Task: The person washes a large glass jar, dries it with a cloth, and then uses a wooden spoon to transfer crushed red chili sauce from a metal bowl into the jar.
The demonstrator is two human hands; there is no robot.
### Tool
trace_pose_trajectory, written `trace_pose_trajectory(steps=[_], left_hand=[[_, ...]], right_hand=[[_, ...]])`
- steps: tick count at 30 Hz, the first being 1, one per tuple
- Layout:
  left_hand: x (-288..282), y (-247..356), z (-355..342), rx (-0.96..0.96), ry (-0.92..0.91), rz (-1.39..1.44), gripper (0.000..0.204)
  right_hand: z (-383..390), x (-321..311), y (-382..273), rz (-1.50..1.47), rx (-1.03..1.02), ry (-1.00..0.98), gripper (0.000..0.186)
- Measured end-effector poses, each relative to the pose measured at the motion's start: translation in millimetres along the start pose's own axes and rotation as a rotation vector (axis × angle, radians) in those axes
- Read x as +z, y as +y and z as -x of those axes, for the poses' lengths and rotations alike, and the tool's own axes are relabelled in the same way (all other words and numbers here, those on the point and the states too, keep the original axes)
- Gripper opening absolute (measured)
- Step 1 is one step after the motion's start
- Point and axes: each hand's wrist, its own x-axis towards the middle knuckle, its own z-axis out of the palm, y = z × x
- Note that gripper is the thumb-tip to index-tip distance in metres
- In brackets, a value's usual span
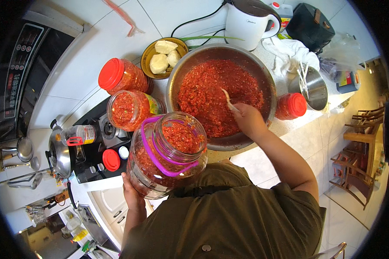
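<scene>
My left hand (133, 192) is closed round the lower side of a large clear glass jar (138, 166) with a purple carry handle (170, 172). The jar is tilted, its mouth is uncovered, and chopped red chili (181, 137) fills it nearly to the neck. My right hand (249, 121) grips a pale, slim spoon-like utensil (229, 101) over a wide metal basin (270, 93). Chopped red chili paste (216, 82) covers most of the basin's bottom. The utensil's far end is at the paste; its exact shape is hard to tell.
Left of the basin stand a red-lidded jar (125, 75) and an uncovered jar (127, 110) of chili. A brown bowl (147, 56) holds pale lumps. Behind is a white kettle (246, 26); at right, another red-lidded jar (289, 106) and a steel pot (317, 86). Loose lids (111, 159) lie by the stove.
</scene>
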Motion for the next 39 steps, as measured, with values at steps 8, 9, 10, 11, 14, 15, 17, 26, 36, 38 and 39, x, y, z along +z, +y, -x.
trace_pose_trajectory(steps=[8,9,10,11,14,15,17,26,36,38,39], left_hand=[[-1.9,-3.4,0.0,0.033,0.015,-0.031,0.062],[-0.5,-3.6,0.1,0.050,0.011,-0.027,0.062],[-0.8,-3.8,0.7,0.049,-0.005,-0.020,0.062],[-0.9,-4.6,0.9,0.051,-0.020,-0.008,0.062],[2.3,-5.1,3.7,0.069,-0.017,-0.014,0.063],[4.7,-4.1,6.0,0.077,-0.007,-0.022,0.063],[11.9,2.5,12.2,0.048,0.006,-0.063,0.063],[0.1,-1.1,3.4,-0.031,0.009,-0.035,0.064],[-3.3,1.5,1.9,-0.007,-0.068,-0.062,0.061],[1.3,2.1,5.7,0.010,-0.083,-0.050,0.061],[2.6,2.9,6.9,0.019,-0.082,-0.057,0.061]], right_hand=[[-16.3,51.7,-41.4,-0.420,0.242,-0.195,0.023],[-19.1,57.0,-36.5,-0.515,0.295,-0.191,0.022],[-22.8,66.4,-27.5,-0.610,0.349,-0.186,0.022],[-26.3,66.5,-29.7,-0.702,0.398,-0.182,0.021],[-22.1,49.7,-34.6,-0.928,0.621,-0.197,0.021],[-18.9,44.1,-32.0,-0.959,0.609,-0.205,0.021],[-9.3,29.4,-22.9,-1.023,0.587,-0.216,0.022],[47.7,-64.4,-99.9,-0.540,0.226,0.000,0.025],[99.2,-70.0,-145.3,0.408,-0.712,0.028,0.038],[93.9,-83.6,-137.0,0.567,-0.676,0.011,0.037],[91.9,-91.7,-127.6,0.670,-0.622,0.018,0.034]])
